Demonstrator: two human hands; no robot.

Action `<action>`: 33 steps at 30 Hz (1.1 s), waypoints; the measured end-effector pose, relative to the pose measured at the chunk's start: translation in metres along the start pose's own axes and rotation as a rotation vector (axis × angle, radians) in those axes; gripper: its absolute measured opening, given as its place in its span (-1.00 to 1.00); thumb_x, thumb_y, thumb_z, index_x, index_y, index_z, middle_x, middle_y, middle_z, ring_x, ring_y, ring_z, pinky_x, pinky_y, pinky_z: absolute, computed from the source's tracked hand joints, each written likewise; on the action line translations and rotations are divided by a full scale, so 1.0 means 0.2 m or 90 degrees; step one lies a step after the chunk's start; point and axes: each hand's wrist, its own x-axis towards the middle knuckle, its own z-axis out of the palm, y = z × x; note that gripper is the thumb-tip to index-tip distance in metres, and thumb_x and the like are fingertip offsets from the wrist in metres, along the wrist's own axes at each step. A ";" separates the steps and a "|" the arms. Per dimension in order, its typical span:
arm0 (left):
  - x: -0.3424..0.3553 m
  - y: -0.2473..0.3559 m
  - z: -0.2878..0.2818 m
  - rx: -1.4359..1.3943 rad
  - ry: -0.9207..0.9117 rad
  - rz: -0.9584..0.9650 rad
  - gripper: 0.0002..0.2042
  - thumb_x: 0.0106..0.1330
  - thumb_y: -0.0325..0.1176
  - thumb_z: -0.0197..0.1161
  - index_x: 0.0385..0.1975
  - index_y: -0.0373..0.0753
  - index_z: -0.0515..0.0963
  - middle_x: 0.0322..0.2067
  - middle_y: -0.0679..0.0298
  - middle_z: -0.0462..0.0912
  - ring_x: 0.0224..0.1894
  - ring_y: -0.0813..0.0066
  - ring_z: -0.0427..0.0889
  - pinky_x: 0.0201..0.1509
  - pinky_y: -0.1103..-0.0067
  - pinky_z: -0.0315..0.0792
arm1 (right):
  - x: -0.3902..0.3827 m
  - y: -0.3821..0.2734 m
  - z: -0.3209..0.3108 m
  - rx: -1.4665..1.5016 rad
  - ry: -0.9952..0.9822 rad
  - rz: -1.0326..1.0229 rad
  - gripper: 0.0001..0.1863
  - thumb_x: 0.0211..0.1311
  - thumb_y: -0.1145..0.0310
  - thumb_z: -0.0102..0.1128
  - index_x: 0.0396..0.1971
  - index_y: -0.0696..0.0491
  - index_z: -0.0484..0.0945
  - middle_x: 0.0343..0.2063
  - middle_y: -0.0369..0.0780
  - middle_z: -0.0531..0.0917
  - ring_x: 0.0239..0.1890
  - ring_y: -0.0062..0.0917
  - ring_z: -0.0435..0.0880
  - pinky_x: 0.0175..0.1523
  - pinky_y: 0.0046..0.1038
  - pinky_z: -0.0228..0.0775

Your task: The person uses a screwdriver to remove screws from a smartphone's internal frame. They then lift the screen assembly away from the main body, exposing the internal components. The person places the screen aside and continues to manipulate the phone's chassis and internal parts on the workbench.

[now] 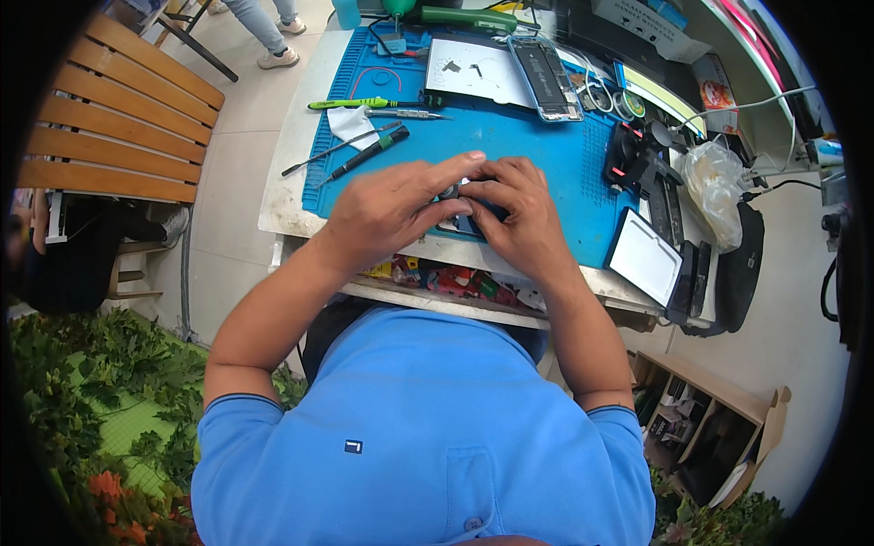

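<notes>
My left hand (387,205) and my right hand (521,214) meet over the front edge of the blue work mat (528,150). The thumb and fingers of the left hand close toward a small part between the hands. My right hand is curled, its fingertips and thumb at the same spot. A dark, flat piece (452,222) shows just under the fingers. Most of it is hidden, so its kind cannot be told. Left of the hands lie a black-handled screwdriver (369,155), a thin dark rod-like tool (337,148) and a white cloth (353,126).
An opened phone (546,80) lies beside a white sheet (478,68) with small parts. A green pen-like tool (360,104) rests farther left. To the right are a black clamp-like device (637,155), a white-lined tray (645,257) and a plastic bag (713,187). Below, an open drawer (455,284) holds clutter.
</notes>
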 end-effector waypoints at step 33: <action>-0.07 -0.03 -0.05 -0.080 -0.045 -0.018 -0.34 0.37 -0.57 0.55 0.49 -0.19 0.52 0.02 0.07 0.85 -0.01 0.16 0.90 0.04 0.38 0.79 | 0.01 -0.05 -0.01 -0.013 -0.041 0.028 -0.67 0.18 0.30 0.60 -0.06 0.04 0.81 0.03 -0.18 0.75 0.22 -0.20 0.61 0.37 -0.09 0.36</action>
